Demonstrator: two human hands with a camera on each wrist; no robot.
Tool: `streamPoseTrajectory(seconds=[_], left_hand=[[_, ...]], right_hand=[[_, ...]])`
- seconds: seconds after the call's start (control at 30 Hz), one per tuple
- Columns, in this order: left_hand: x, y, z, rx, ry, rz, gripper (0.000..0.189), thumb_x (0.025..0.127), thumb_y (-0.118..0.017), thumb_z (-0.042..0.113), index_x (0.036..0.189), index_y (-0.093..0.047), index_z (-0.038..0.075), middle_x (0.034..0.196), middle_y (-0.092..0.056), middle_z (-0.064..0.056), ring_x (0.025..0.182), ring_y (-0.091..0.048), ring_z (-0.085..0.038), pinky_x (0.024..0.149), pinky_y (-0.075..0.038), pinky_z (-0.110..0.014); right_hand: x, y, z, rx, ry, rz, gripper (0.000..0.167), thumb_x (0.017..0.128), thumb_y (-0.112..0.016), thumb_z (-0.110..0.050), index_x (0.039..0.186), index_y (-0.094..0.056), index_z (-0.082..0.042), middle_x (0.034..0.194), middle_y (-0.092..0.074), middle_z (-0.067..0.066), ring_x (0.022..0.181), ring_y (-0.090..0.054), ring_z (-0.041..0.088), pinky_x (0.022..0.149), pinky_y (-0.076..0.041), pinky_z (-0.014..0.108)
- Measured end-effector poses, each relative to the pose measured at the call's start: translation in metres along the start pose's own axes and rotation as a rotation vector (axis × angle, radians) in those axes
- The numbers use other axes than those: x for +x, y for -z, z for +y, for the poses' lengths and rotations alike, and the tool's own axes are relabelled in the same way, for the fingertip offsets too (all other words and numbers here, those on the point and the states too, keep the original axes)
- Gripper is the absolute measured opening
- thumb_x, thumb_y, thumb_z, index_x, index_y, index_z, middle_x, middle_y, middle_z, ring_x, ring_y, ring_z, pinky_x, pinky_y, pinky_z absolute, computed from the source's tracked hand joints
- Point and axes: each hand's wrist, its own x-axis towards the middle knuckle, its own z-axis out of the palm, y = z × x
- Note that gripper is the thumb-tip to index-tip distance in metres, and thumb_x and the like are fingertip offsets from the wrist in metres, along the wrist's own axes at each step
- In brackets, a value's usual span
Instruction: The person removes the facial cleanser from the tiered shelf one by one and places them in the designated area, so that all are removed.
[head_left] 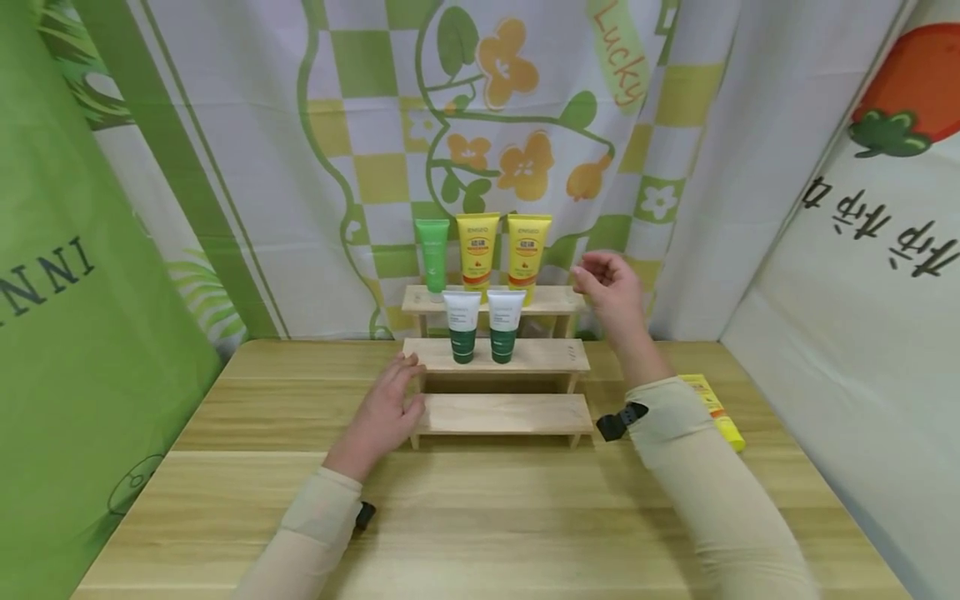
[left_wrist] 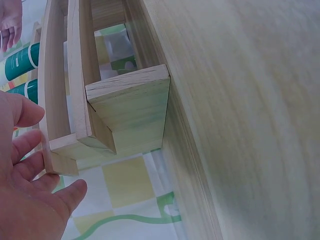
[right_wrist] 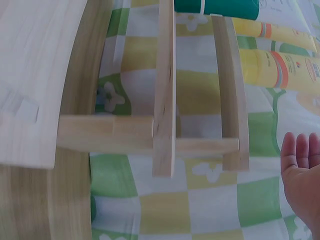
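Observation:
A three-tier wooden display stand [head_left: 495, 357] stands on the table with tubes on its upper two tiers. On the top tier are a green tube [head_left: 432, 257] and two yellow tubes, one left [head_left: 477, 250] and one right [head_left: 527, 252]. Two white-and-dark-green tubes, one left [head_left: 462, 325] and one right [head_left: 505, 325], stand on the middle tier. My left hand [head_left: 386, 410] is at the stand's left end, fingertips right at the middle tier's edge, thumb spread. Beside the top tier's right end, my right hand [head_left: 617, 298] is raised with loosely bent fingers, holding nothing visible.
Another yellow tube [head_left: 716, 412] lies on the wooden table [head_left: 495, 517] at the right, partly behind my right forearm. A patterned curtain [head_left: 375, 108] hangs behind the stand. Green cloth [head_left: 90, 275] borders the left side and white cloth [head_left: 840, 317] the right.

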Motion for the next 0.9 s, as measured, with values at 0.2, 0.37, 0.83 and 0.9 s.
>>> streamPoseTrajectory(seconds=[0.2,0.37,0.83,0.9], left_hand=[[-0.001,-0.001,-0.001,0.014,0.001,0.008,0.043,0.093,-0.058,0.010,0.135,-0.052,0.001,0.150,-0.040,-0.017,0.144,-0.027,-0.035,0.117,-0.026,-0.048],[-0.001,-0.002,-0.002,0.021,-0.024,0.036,0.042,0.092,-0.059,0.009,0.133,-0.053,0.000,0.148,-0.043,-0.019,0.142,-0.029,-0.036,0.116,-0.027,-0.050],[0.000,-0.003,-0.006,0.026,-0.038,0.039,0.042,0.092,-0.058,0.013,0.133,-0.053,0.001,0.148,-0.042,-0.019,0.143,-0.028,-0.036,0.116,-0.027,-0.051],[0.000,-0.003,-0.006,0.027,-0.038,0.037,0.042,0.093,-0.058,0.014,0.133,-0.053,0.001,0.148,-0.042,-0.019,0.143,-0.028,-0.036,0.116,-0.027,-0.051]], right_hand=[[0.004,-0.014,0.003,-0.011,-0.029,-0.015,0.031,0.089,-0.072,-0.010,0.115,-0.059,0.001,0.103,-0.060,0.005,0.092,-0.059,0.014,0.075,-0.056,0.020],[0.008,-0.026,0.004,-0.024,-0.042,-0.040,0.042,0.089,-0.072,-0.012,0.123,-0.055,0.007,0.105,-0.060,0.004,0.095,-0.059,0.014,0.077,-0.055,0.021],[0.018,-0.050,0.004,-0.014,-0.042,-0.035,0.041,0.087,-0.075,-0.015,0.121,-0.059,0.001,0.108,-0.060,0.006,0.098,-0.056,0.015,0.083,-0.053,0.022],[0.018,-0.052,0.005,-0.020,-0.036,-0.030,0.039,0.086,-0.076,-0.015,0.119,-0.059,0.000,0.106,-0.060,0.005,0.097,-0.056,0.015,0.082,-0.051,0.022]])
